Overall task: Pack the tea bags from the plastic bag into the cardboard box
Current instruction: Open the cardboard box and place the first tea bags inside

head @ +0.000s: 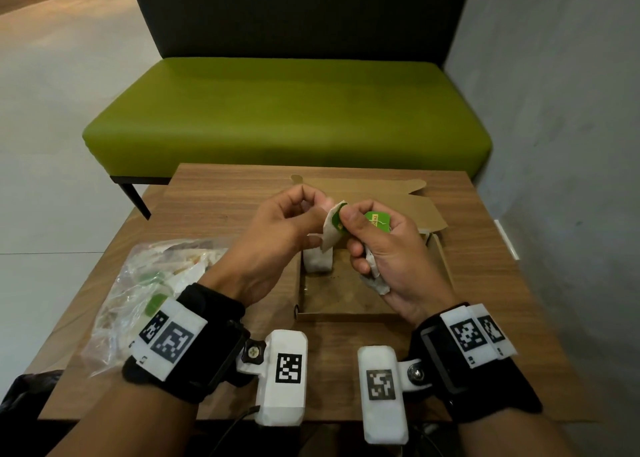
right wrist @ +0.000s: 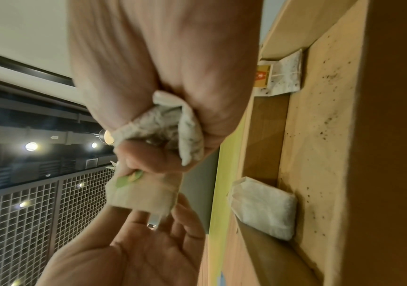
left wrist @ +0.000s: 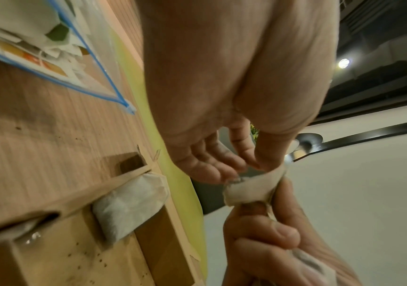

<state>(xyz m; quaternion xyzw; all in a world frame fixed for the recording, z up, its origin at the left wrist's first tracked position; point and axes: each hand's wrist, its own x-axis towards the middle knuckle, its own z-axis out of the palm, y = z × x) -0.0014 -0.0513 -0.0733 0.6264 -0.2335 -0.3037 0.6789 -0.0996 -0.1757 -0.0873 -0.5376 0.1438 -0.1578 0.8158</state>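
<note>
green bench (head: 287,110) | wooden table (head: 221,193) | grey wall (head: 554,93)

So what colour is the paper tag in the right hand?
Bright green paper tag with yellow lettering, clearest in the head view.

Lounge: green bench (head: 287,110), wooden table (head: 221,193)

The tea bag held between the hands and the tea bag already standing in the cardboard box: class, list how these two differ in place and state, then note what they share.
1. The held tea bag hangs in the air above the box; the boxed tea bag rests inside the cardboard box against its far wall.
2. The held one is pinched by the left hand and right hand; the boxed one is untouched.
3. A green tag lies on the held bag; none shows on the boxed one.

Both are white paper bags.
</note>
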